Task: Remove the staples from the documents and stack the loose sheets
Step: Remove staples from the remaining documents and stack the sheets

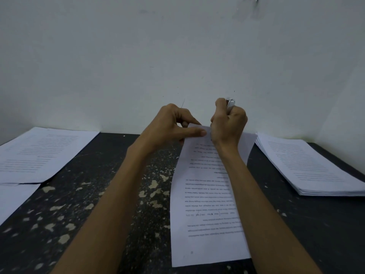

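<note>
White and covered in rows of small black print, the paper document (pixel 207 204) sits in the middle of the black table with pale chipped spots (pixel 98 194). Its near end lies flat on the table. Its far end is lifted up in the air, so the page bends. The print is upside down from here.

The 2 hands are up at that far end, very close together. The left hand (pixel 173 125) pinches the top edge of the document. Its thumb lies flat on top of the page and its fingers are curled behind it. The right hand (pixel 229 125) is wrapped in a fist around a small shiny silver metal tool (pixel 230 103). Only the top of the tool pokes out above the fingers. The rest of it is hidden inside the hand, so I cannot tell if it touches the paper. The corner of the document under this hand is hidden too.

To the right, well apart from the document, a thick stack of white printed sheets (pixel 308 167) lies flat on the table, near the wall. To the left, a thin flat pile of white printed pages (pixel 43 153) lies on the table. 1 more white sheet (pixel 13 196) lies just in front of that pile, at the left edge of the view, right up against it.

Behind the table stands a plain pale wall (pixel 177 46).
</note>
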